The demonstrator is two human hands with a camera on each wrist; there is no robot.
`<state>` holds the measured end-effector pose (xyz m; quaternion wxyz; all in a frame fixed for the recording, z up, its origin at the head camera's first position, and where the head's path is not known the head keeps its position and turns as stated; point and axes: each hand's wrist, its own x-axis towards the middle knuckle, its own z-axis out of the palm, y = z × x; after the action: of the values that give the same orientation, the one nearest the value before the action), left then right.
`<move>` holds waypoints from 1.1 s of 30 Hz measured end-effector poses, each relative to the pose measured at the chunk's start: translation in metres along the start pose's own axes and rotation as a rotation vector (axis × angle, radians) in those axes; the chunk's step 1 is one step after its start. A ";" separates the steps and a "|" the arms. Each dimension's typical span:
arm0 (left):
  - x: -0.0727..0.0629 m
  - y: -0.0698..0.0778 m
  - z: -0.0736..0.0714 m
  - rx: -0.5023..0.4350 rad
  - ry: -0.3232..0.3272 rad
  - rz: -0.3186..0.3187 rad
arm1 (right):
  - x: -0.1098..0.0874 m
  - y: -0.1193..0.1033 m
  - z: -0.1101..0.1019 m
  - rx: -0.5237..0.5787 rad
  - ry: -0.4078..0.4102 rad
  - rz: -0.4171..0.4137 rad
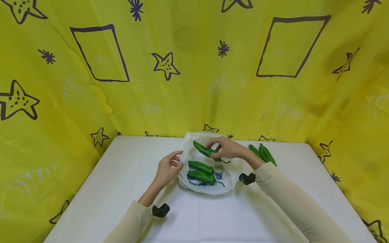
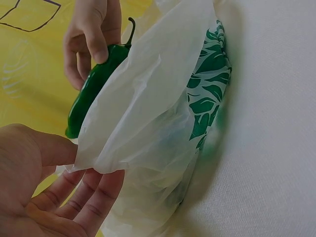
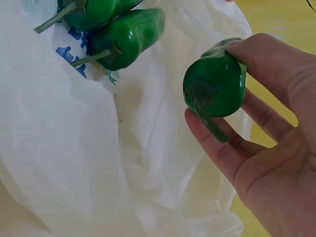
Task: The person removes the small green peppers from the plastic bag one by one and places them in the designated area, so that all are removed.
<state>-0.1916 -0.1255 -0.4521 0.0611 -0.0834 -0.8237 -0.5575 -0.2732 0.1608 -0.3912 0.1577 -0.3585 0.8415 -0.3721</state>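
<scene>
Your right grip pinches a glossy green pepper, stem rightward, at the open white bag's mouth. Your left grip holds its rim; two similar peppers lie side by side inside.

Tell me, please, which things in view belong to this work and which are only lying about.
For the work:
pepper in the right grip
white bag in the left grip
two peppers inside the bag
two peppers outside it, probably

Only surroundings:
white table
yellow curtain
black wrist devices

Five green peppers are counted in view. One plastic bag, one white table, two hands, two sleeves and two black wrist devices are recorded.
</scene>
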 end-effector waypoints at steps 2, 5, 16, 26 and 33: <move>0.000 0.000 0.000 -0.001 0.001 0.002 | -0.003 -0.001 -0.002 0.020 0.016 -0.014; -0.001 0.000 0.000 -0.002 0.002 -0.001 | -0.008 -0.002 -0.004 0.040 0.035 -0.020; -0.001 -0.002 0.002 -0.004 0.002 -0.010 | -0.021 -0.003 -0.009 0.098 0.094 -0.033; 0.000 -0.003 0.002 -0.016 0.006 -0.005 | -0.027 -0.005 -0.009 0.136 0.187 -0.036; 0.000 -0.004 0.002 -0.002 0.008 0.020 | -0.030 -0.006 -0.010 0.161 0.183 -0.036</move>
<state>-0.1920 -0.1251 -0.4567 0.0698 -0.0897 -0.8219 -0.5582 -0.2548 0.1844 -0.3802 0.1021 -0.3241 0.8132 -0.4725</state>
